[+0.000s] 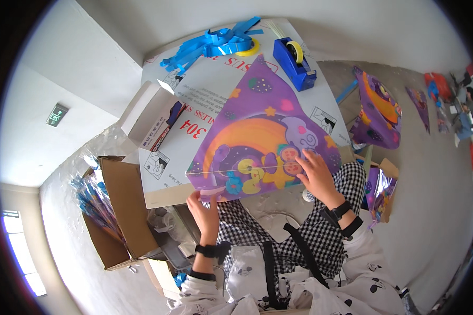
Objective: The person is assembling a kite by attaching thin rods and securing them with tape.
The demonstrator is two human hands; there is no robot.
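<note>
A purple triangular kite (pixel 247 121) printed with a rainbow and cartoon figures lies flat on the board, its point toward the far side. Across its lower part runs a thin pale rod (pixel 226 171). My left hand (pixel 205 214) holds the kite's near edge by its left corner, thumb and fingers at the border; part of the fingers is hidden. On the kite's right half rests my right hand (pixel 316 177), its fingers spread over the print near the rod's right part.
Blue ribbons (pixel 215 43), a yellow tape roll (pixel 248 48) and a blue tape dispenser (pixel 295 64) lie at the board's far end. An opened white box (pixel 148 113) is at left. Cardboard boxes (pixel 126 205) stand beside the board. Another purple kite (pixel 378 113) is at right.
</note>
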